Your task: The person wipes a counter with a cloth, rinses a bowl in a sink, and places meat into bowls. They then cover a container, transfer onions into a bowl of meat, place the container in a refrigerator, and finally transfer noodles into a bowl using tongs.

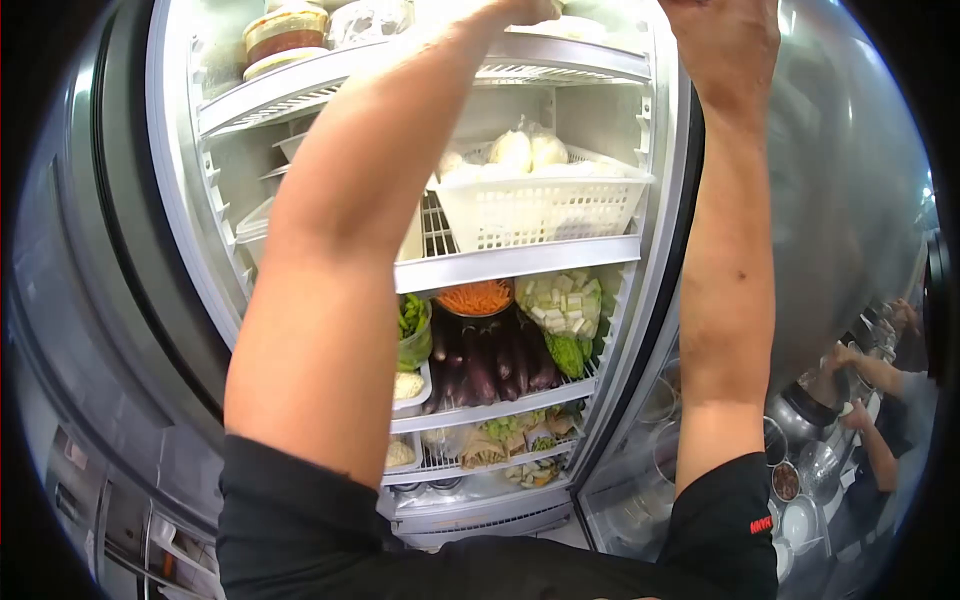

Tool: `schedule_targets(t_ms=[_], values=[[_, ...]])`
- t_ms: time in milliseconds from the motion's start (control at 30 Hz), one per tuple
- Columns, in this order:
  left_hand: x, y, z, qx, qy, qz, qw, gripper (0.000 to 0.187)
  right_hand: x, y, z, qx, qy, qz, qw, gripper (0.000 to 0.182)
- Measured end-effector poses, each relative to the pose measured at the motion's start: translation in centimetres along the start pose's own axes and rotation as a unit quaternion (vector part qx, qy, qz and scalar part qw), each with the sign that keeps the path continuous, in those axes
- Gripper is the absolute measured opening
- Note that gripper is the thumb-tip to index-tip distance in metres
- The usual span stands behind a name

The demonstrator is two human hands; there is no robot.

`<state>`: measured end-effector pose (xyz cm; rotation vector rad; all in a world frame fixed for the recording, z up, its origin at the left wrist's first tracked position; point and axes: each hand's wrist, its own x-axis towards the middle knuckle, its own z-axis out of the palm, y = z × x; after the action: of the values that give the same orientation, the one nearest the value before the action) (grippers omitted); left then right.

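Note:
Both my arms are raised toward the top of an open upright refrigerator. My left hand [535, 10] reaches in over the top shelf [570, 58], near a pale, round-edged item at the back. Most of that hand lies beyond the upper edge of the view, so its fingers are hidden. My right hand [728, 45] is up by the right side of the door frame, its fingers also cut off by the edge. What either hand touches does not show. Left of my left forearm, a tub of reddish-brown sauce [285, 35] stands on the top shelf beside a plastic-wrapped item [370, 20].
Below, a white perforated basket [545, 215] holds bagged pale round items. Lower shelves carry eggplants [490, 365], shredded carrot [476, 297], bagged cut vegetables [562, 305] and green peppers [411, 315]. At right, past a steel surface [830, 180], another person's arms [875, 375] work among pots and bowls.

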<state>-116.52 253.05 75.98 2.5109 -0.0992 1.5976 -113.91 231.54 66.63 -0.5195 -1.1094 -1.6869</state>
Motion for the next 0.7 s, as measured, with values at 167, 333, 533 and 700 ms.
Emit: schedule_targets(t_ms=[167, 333, 533, 700], values=[[2.4, -2.8, 5.1, 0.103, -0.087, -0.013, 0.991, 0.040, -0.1, -0.5, -0.6, 0.059, -0.005, 0.034, 0.998, 0.096], [2.9, -3.0, 6.9, 0.165, -0.181, -0.002, 0.970, 0.049, -1.0, 1.5, -0.4, -0.005, 0.013, -0.031, 0.999, 0.097], [3.5, -3.3, 0.7, 0.231, -0.266, 0.067, 0.934, 0.062, -3.0, 2.3, 0.9, -0.061, 0.022, -0.041, 0.997, 0.097], [-2.1, -0.6, -6.8, 0.306, -0.234, 0.064, 0.920, 0.074, -4.9, 3.3, 1.3, -0.039, -0.057, -0.009, 0.998, 0.096]])
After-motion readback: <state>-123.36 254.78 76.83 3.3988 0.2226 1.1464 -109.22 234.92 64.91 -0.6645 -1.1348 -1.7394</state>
